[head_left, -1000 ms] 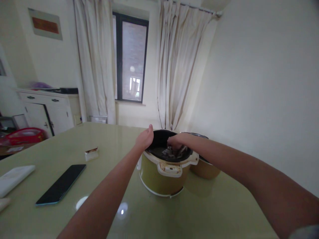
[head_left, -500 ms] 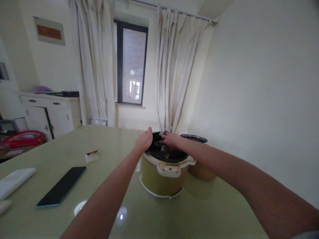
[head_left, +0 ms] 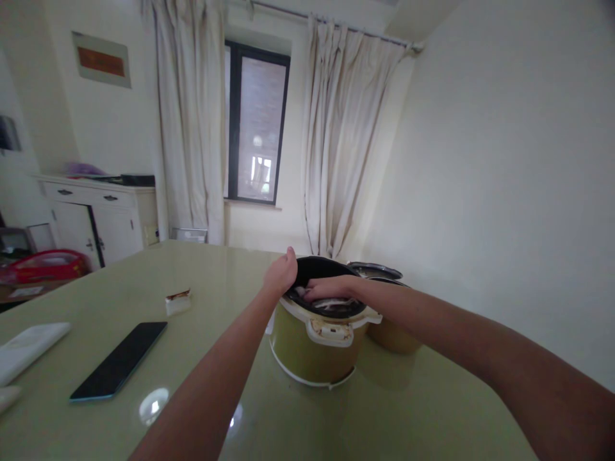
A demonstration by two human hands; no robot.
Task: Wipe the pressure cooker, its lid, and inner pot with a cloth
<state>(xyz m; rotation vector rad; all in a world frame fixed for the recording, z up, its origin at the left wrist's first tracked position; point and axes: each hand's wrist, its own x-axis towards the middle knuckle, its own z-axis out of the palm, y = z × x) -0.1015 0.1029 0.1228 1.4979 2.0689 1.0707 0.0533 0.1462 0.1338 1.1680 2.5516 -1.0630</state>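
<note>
An electric cooker (head_left: 307, 346), green-gold with a white rim and handle, stands on the table with a black inner pot (head_left: 319, 266) in it. My left hand (head_left: 282, 272) grips the pot's left rim, thumb up. Inside the pot, my right hand (head_left: 329, 288) presses a greyish cloth (head_left: 301, 291) against the inner wall. Most of the cloth is hidden by the fingers and the pot. A second round vessel (head_left: 396, 336), brownish with a dark rim, sits behind on the right, partly covered by my right forearm.
On the glossy green table (head_left: 216, 275) lie a dark phone or tablet (head_left: 120, 360), a white flat object (head_left: 31, 346) and a small white-and-brown packet (head_left: 178, 301). Beyond are a white cabinet (head_left: 115, 224), a red basket (head_left: 52, 266) and curtains (head_left: 336, 141).
My right hand has gone lower into the pot with the cloth, which shows less now. The left hand stays at the rim. The view has shifted slightly.
</note>
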